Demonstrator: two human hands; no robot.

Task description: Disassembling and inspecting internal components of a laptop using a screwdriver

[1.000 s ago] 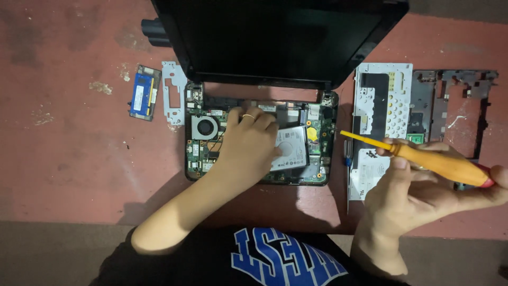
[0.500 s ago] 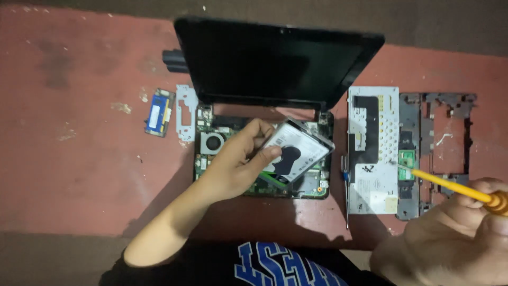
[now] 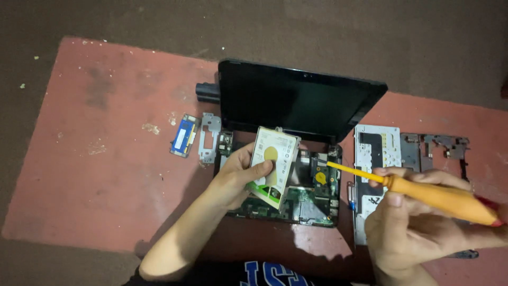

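Observation:
My left hand (image 3: pixel 241 177) grips a flat silver hard drive (image 3: pixel 275 161) with a white and green label, tilted up above the opened laptop base (image 3: pixel 312 198). The base shows its green circuit board, and the black screen (image 3: pixel 296 100) stands open behind it. My right hand (image 3: pixel 418 228) holds an orange-handled screwdriver (image 3: pixel 439 196), whose yellow shaft points left at the board just right of the drive.
On the red mat, a blue memory module (image 3: pixel 183 142) and a small metal bracket (image 3: pixel 209 136) lie left of the laptop. A removed keyboard plate (image 3: pixel 375 151) and a dark frame (image 3: pixel 442 151) lie to its right. A black cylinder (image 3: pixel 207 92) sits behind the screen.
My left hand has lifted the hard drive out of the base and tilted it upright. My right hand has come back in, bringing the screwdriver tip toward the board.

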